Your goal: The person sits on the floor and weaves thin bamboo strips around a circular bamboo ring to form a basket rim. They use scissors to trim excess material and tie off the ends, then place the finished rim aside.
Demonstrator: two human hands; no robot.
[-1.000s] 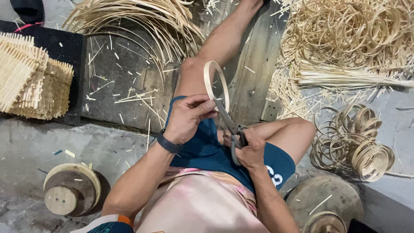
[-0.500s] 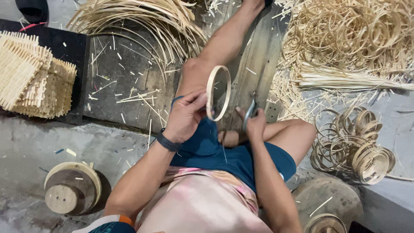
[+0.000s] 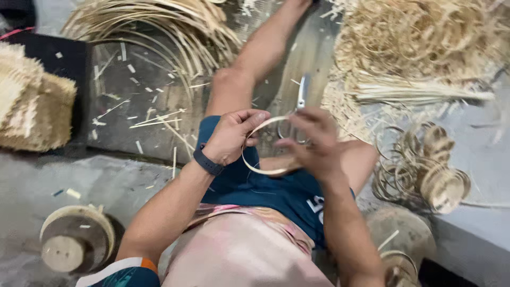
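Pale bamboo-strip hoop (image 3: 260,154) now tipped flat, left hand (image 3: 234,135) pinching its nine-o'clock rim; right hand (image 3: 313,143) still gripping metal scissors (image 3: 302,95), raised toward twelve.

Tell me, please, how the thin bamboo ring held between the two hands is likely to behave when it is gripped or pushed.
The bamboo ring is a thin bent strip, so it probably flexes and springs back rather than staying stiff. Pinched lightly by the left hand alone, it seems light for its size. Standing on edge it would likely roll; a hard squeeze might split it.

Round wooden form (image 3: 74,242), stacked bamboo rings (image 3: 425,170)
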